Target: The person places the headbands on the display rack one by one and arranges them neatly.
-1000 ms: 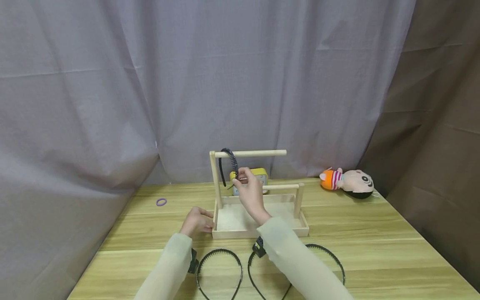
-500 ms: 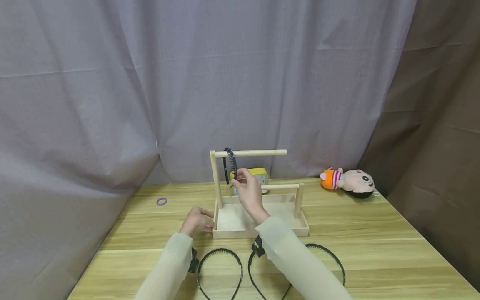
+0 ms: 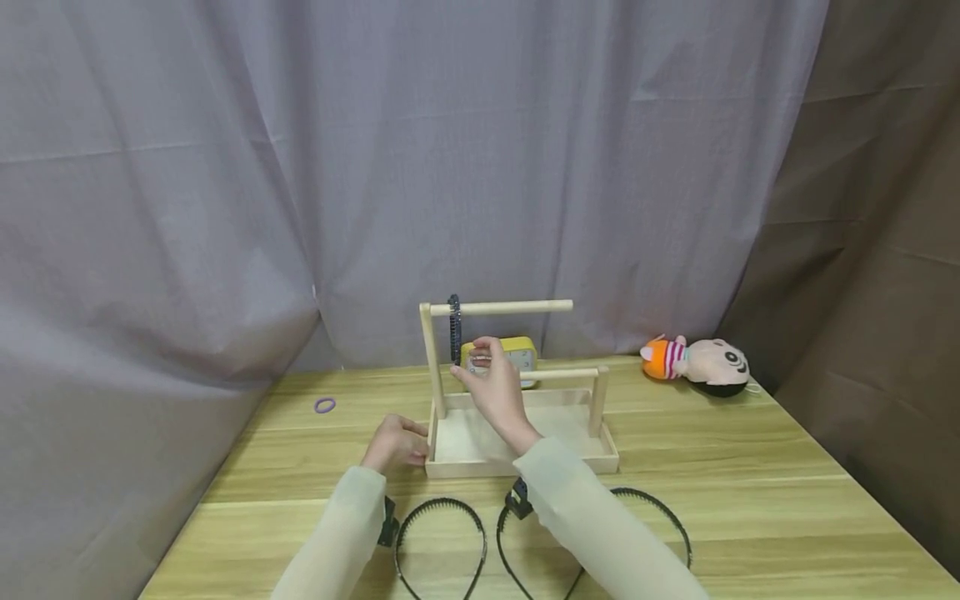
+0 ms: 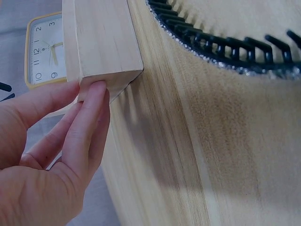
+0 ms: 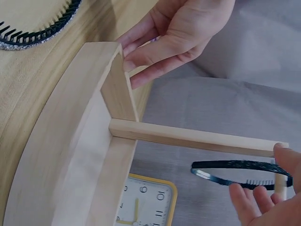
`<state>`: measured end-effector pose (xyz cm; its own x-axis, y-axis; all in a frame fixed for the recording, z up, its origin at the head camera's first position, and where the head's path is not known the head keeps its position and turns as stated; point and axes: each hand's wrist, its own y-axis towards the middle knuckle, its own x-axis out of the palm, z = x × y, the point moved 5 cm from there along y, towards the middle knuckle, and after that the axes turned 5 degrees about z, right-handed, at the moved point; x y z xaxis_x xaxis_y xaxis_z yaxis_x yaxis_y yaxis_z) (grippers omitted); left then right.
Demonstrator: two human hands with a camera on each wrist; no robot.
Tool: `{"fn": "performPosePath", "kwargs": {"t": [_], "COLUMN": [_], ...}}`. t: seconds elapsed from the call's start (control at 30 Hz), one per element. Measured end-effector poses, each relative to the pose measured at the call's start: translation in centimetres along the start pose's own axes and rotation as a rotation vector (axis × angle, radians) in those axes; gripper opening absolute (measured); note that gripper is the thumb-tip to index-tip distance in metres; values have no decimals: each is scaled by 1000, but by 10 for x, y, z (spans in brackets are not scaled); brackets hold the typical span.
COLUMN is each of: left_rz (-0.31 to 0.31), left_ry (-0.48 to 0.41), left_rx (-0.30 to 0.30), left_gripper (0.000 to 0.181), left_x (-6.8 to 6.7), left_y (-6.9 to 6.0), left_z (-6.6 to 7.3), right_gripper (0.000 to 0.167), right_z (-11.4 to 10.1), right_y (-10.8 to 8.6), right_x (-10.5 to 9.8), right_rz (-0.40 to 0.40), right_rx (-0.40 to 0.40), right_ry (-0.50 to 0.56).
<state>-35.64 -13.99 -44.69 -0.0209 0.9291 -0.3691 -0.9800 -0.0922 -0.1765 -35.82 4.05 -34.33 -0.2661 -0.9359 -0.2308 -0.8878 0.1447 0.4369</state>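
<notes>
A wooden rack (image 3: 521, 468) with a tray base and two bars stands mid-table. My left hand (image 3: 395, 442) presses its extended fingertips against the tray's left end; the left wrist view shows these fingers (image 4: 87, 122) at the wooden corner. A black toothed headband (image 3: 455, 321) hangs over the upper bar (image 3: 517, 307), near the left post. My right hand (image 3: 495, 387) is beside its lower end, thumb tip touching it and fingers spread apart. In the right wrist view, the headband (image 5: 235, 165) runs between thumb and fingertips.
More black headbands, one at left (image 3: 441, 502) and others at right (image 3: 652, 502), lie at the front. A yellow clock (image 3: 523, 354) stands behind the rack. A plush doll (image 3: 708, 364) lies back right, a purple ring (image 3: 325, 406) at left. Grey curtain (image 3: 480, 167) hangs behind.
The headband has turned edge-on to the head camera on the upper bar. My right thumb has moved left with its lower end, and the fingers have parted from it. The left hand stays put.
</notes>
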Motion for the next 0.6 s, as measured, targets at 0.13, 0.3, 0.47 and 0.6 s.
{"fn": "performPosePath", "kwargs": {"t": [0.13,0.3,0.47,0.6], "left_rz": [7,10,0,-10], "left_ry": [10,11,14,10], "left_rx": [-6,-11,-9,-7], "left_gripper": [35,36,37,36], "left_x": [0,-1,-2,-1], "left_y": [0,0,0,-1], "left_z": [0,1,0,0], "right_gripper": [55,55,55,55], "right_z": [-6,-10,-7,-4], "right_y": [-4,-10,-18,-26], "right_x": [-9,-18,-24,-27], "right_rz": [-5,-5,-9,-23], "right_rx": [18,28,49,63], "right_ry": [17,30,11,13]}}
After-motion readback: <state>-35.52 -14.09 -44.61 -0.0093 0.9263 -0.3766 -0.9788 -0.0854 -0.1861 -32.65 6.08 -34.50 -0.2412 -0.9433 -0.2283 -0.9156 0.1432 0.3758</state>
